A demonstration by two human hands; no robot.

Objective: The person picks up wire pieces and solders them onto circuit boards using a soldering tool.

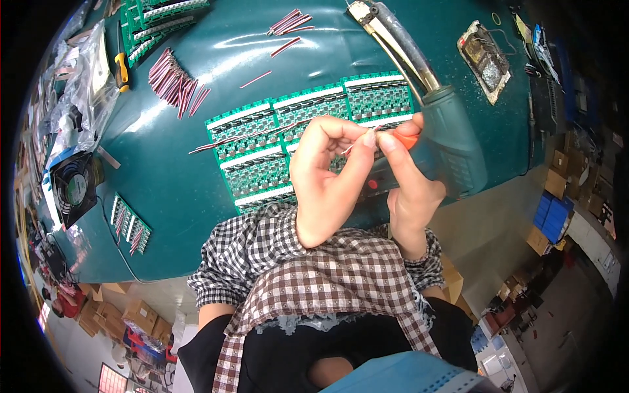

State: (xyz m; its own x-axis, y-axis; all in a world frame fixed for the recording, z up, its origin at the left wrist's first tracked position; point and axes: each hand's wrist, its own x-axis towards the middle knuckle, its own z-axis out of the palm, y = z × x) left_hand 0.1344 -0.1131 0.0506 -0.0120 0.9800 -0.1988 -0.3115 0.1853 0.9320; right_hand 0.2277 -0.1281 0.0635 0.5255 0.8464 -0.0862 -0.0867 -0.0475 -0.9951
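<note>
Both my hands meet over green circuit boards (252, 177) laid side by side on the table. My left hand (327, 177) is closed, thumb and forefinger pinching a thin wire (348, 150) with a pale end. Against its fingertips, my right hand (413, 177) is closed too, with a small orange thing (407, 140) under its fingers; its kind is hidden. Thin red, black and white wires (223, 144) lie across the boards and run toward my left hand. Just right of my right hand lies a green-handled soldering gun (455, 141) with a metal barrel.
Bundles of short wires (171, 78) and more wires (288, 23) lie at the back. Stacked boards (154, 29), a yellow-handled screwdriver (121, 72) and a black fan (73, 187) are on the left. A small wired board (131, 226) sits near the front left edge. A dirty tray (485, 62) stands back right.
</note>
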